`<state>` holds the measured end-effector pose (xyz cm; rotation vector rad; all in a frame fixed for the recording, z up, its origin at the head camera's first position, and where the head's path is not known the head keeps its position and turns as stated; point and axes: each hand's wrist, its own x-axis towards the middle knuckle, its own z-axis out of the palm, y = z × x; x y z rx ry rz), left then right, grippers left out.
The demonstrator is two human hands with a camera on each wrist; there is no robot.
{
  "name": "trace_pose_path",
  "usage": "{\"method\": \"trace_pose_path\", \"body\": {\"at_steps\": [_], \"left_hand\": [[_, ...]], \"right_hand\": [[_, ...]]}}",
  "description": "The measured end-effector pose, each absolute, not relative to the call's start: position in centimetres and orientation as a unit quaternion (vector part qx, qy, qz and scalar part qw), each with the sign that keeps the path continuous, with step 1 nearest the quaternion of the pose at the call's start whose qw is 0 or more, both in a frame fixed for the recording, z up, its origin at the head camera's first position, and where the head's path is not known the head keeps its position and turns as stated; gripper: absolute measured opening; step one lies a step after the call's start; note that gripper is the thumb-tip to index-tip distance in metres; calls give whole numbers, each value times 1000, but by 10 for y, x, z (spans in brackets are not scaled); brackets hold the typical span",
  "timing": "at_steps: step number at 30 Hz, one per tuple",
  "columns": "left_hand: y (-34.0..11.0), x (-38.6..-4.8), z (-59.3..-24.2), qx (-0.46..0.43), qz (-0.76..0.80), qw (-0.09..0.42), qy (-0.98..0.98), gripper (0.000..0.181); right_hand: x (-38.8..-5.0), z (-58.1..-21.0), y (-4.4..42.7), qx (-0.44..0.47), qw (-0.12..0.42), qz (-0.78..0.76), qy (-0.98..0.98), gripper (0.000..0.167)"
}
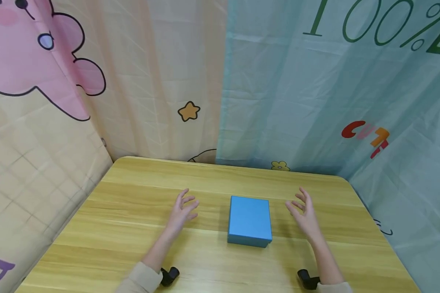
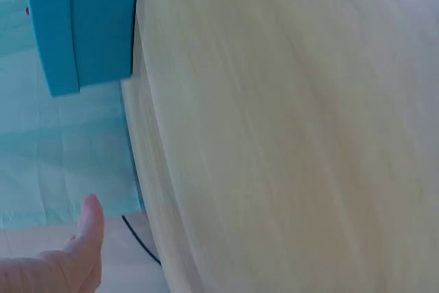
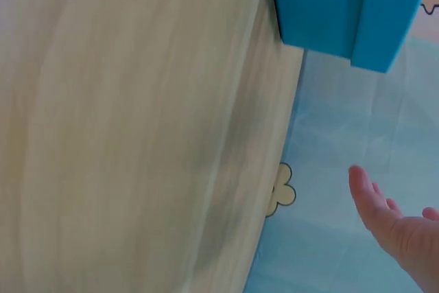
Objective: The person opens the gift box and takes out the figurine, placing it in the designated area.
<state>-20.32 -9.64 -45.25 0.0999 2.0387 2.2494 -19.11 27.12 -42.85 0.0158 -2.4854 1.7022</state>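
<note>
We saw a smooth, blue, lidded box (image 1: 250,217) at lower centre-right of the frame, on the yellow wood-grained bench (image 1: 205,260). The left hand (image 1: 181,213) and right hand (image 1: 305,213) flanked it without touching, fingers loosely spread, holding nothing. We judged that gripping only the lid could let the base drop.

Head view, clock from centre: wood-grain table (image 1: 95,228) at 6. Beige curtain (image 1: 161,61) at 11, 1 orange star (image 1: 188,111) on it; blue curtain (image 1: 289,89) from 12 to 3. Pink cartoon figure (image 1: 29,61) at 10, green "100%" (image 1: 377,20) at 2, red/orange lettering (image 1: 379,136) at 3, purple mark (image 1: 0,262) at 8. Left wrist view: black cable (image 2: 142,239) at 7.
</note>
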Motion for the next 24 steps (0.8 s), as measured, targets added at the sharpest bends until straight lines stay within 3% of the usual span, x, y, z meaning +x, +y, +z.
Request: {"method": "trace_pose_path", "body": {"at_steps": [10,24], "left_hand": [[-66,-202,-465,-27,813,184,551,73],[-42,-208,-472,-14,785,260,561,81]], "right_hand": [[-190,-441,254,1,-19,630,-777,77],[-188,-449,236,-13,-113,622,-774,75]]}}
